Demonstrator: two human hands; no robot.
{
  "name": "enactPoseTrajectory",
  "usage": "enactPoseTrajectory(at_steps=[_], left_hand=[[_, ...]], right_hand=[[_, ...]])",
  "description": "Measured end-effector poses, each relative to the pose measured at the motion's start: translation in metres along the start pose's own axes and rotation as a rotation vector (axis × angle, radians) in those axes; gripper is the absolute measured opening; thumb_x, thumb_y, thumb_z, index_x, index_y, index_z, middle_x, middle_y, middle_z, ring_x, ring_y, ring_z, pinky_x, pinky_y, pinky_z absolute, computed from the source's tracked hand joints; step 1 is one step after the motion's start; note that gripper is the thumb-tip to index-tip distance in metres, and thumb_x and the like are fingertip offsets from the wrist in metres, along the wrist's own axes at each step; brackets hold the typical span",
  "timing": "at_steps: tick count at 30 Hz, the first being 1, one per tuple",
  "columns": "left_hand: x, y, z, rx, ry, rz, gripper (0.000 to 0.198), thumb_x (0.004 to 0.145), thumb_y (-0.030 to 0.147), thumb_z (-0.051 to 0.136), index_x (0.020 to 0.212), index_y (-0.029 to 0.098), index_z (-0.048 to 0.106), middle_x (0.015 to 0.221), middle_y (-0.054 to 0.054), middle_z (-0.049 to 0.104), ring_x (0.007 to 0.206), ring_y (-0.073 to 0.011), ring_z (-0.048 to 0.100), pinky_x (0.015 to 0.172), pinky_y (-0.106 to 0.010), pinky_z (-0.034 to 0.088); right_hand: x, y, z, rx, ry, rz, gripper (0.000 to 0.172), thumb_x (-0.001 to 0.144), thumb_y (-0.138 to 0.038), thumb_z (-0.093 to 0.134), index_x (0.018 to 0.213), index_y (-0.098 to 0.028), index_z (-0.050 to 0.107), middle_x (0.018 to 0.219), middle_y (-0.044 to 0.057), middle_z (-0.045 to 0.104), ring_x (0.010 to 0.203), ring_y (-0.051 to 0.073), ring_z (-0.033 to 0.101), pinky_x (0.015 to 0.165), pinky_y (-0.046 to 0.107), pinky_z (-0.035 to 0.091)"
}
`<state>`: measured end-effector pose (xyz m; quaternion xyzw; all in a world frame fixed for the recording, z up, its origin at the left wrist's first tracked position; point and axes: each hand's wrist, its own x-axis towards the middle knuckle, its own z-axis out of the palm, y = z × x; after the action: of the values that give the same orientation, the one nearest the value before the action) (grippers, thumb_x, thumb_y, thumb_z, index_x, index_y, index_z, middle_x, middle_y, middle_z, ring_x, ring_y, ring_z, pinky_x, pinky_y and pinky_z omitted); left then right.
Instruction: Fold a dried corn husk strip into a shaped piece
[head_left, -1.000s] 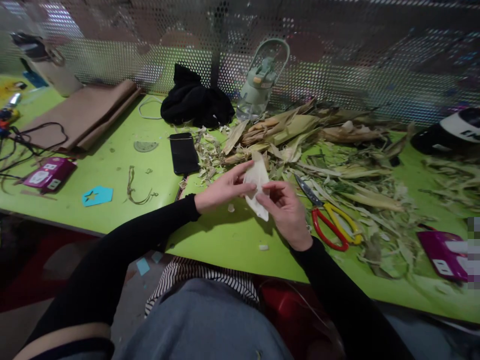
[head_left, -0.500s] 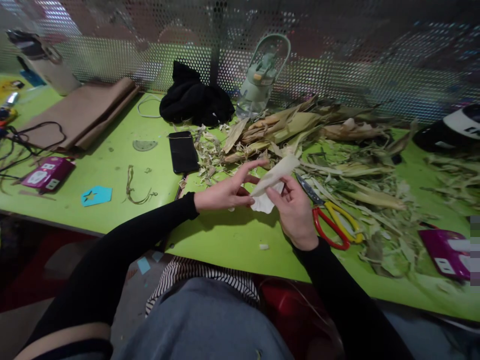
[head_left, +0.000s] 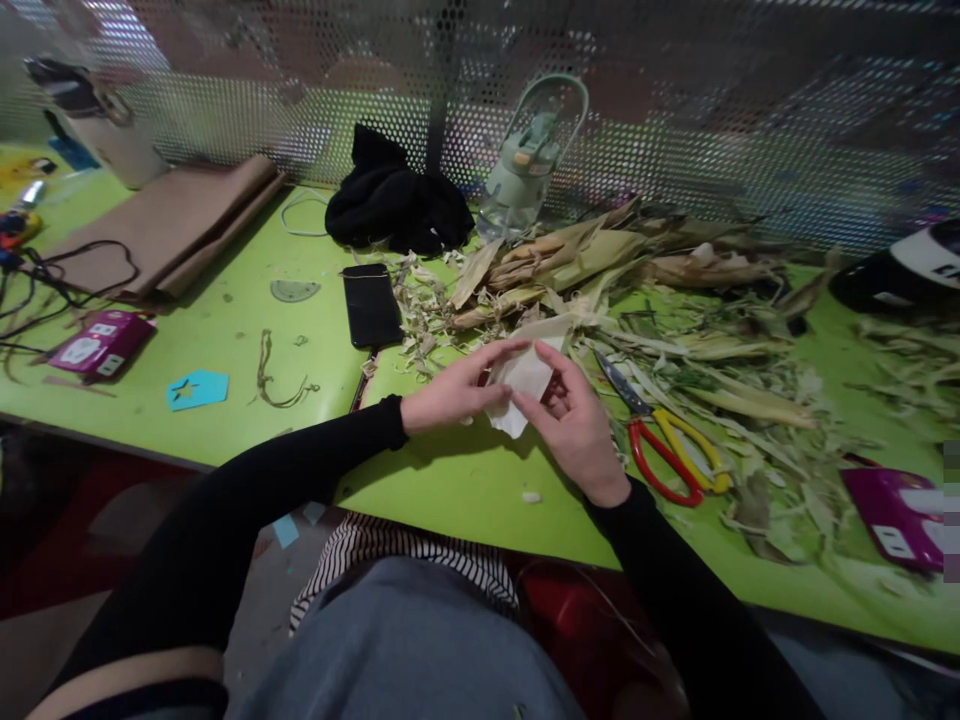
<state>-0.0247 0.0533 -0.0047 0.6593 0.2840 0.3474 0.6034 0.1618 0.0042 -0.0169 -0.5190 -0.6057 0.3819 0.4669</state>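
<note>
Both my hands hold one pale piece of corn husk (head_left: 526,380) just above the green table (head_left: 225,330). My left hand (head_left: 459,388) pinches its left side, index finger stretched along the top edge. My right hand (head_left: 574,425) grips the lower right side, fingers curled round it. Behind my hands lies a heap of dry corn husks (head_left: 585,262). Red and yellow scissors (head_left: 660,445) rest on the table just right of my right hand.
A black phone (head_left: 372,304) lies left of the husks. Further back are a black cloth (head_left: 397,205), a pale green water bottle (head_left: 529,160) and a brown paper bag (head_left: 165,225). Magenta power strips (head_left: 101,342) (head_left: 896,515) sit at each side. A perforated metal screen (head_left: 750,120) backs the table.
The husk piece stood upright, then swung out toward the right, and now is folded smaller between my hands. My hands have stayed in about the same spot.
</note>
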Motion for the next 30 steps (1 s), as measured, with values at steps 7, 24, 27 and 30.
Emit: enactPoseTrajectory(at_steps=[7, 24, 27, 30], left_hand=[[0.001, 0.012, -0.009, -0.389, -0.111, -0.176, 0.090, 0.073, 0.011, 0.072, 0.155, 0.019, 0.035, 0.123, -0.012, 0.066, 0.092, -0.0139, 0.065, 0.080, -0.027, 0.052], [-0.001, 0.002, 0.008, -0.156, 0.121, -0.150, 0.092, 0.082, 0.017, 0.073, 0.153, 0.022, 0.015, 0.082, 0.002, 0.058, 0.071, -0.0138, 0.059, 0.062, -0.027, 0.049], [-0.002, 0.002, 0.008, -0.152, 0.122, -0.171, 0.093, 0.082, 0.017, 0.071, 0.154, 0.022, 0.013, 0.086, 0.000, 0.060, 0.073, -0.0153, 0.061, 0.064, -0.030, 0.052], [-0.002, 0.004, 0.008, -0.124, 0.141, -0.182, 0.091, 0.082, 0.015, 0.070, 0.153, 0.020, 0.014, 0.086, -0.001, 0.060, 0.070, -0.0150, 0.060, 0.061, -0.029, 0.052]], right_hand=[[0.002, -0.009, -0.005, 0.180, -0.002, 0.022, 0.060, 0.083, -0.033, 0.077, 0.139, -0.032, 0.058, 0.137, 0.005, 0.066, 0.123, 0.027, 0.064, 0.106, 0.052, 0.054], [0.003, -0.010, -0.001, 0.149, 0.032, 0.083, 0.071, 0.076, -0.040, 0.083, 0.135, -0.029, 0.046, 0.110, 0.005, 0.074, 0.097, 0.024, 0.072, 0.080, 0.040, 0.062], [0.004, -0.005, -0.001, 0.157, 0.008, 0.101, 0.068, 0.076, -0.041, 0.083, 0.134, -0.028, 0.048, 0.117, 0.007, 0.073, 0.106, 0.026, 0.071, 0.089, 0.043, 0.062], [0.005, -0.003, 0.000, 0.190, -0.024, 0.133, 0.065, 0.078, -0.041, 0.082, 0.132, -0.027, 0.049, 0.119, 0.008, 0.074, 0.108, 0.026, 0.071, 0.095, 0.048, 0.060]])
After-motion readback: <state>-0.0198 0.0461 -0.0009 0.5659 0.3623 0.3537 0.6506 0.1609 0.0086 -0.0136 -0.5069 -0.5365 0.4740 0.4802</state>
